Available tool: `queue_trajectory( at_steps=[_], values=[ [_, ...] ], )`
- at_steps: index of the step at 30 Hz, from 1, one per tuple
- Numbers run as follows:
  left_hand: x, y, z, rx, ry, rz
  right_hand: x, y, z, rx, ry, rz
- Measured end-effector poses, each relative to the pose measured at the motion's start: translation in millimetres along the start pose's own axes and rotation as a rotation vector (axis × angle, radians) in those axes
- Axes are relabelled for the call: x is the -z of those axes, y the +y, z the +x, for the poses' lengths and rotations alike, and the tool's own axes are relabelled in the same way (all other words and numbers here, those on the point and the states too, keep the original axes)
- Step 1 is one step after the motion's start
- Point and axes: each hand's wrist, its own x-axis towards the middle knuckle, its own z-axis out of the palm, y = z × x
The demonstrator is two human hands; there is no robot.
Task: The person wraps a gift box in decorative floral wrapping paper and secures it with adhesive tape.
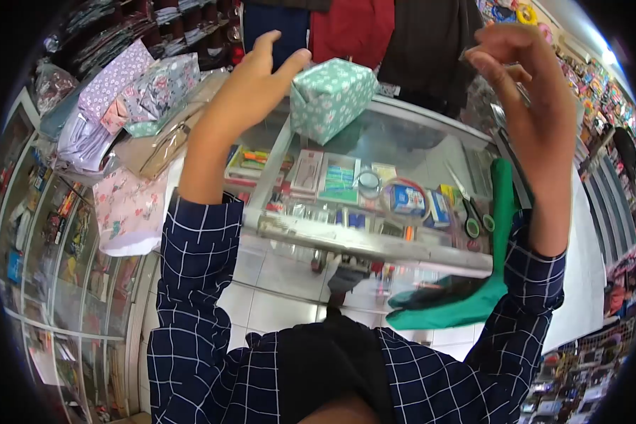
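A box wrapped in mint-green paper with white flowers (332, 99) sits at the far side of the glass counter (431, 134). My left hand (258, 85) is raised just to the left of the box, its thumb and fingers spread and holding nothing. Up at the right, my right hand (530, 92) hovers above the counter, apart from the box. Its fingers curl toward the thumb in a pinch, and what is between the tips is too small to make out. Scissors with black and green handles (477, 218) lie open on the counter's right part.
Folded floral papers (145, 92) and a pink floral sheet (131, 208) are heaped at the left. Stationery boxes (339, 177) show through the glass. Green material (500, 212) drapes over the right edge. Dark and red garments (350, 32) hang behind.
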Motion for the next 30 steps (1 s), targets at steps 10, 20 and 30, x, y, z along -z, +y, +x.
queue_trajectory(
  at_steps=[10, 20, 30],
  values=[
    [-66, -17, 67, -0.163, -0.674, 0.317, -57, 165, 34, -0.119, -0.427, 0.6],
    [-23, 5, 35, -0.184, -0.725, 0.38, -89, 163, 29, -0.03, -0.332, 0.947],
    [-39, -23, 9, -0.272, -0.53, 0.139, -151, 180, -15, 0.321, -0.409, 0.422]
  ],
)
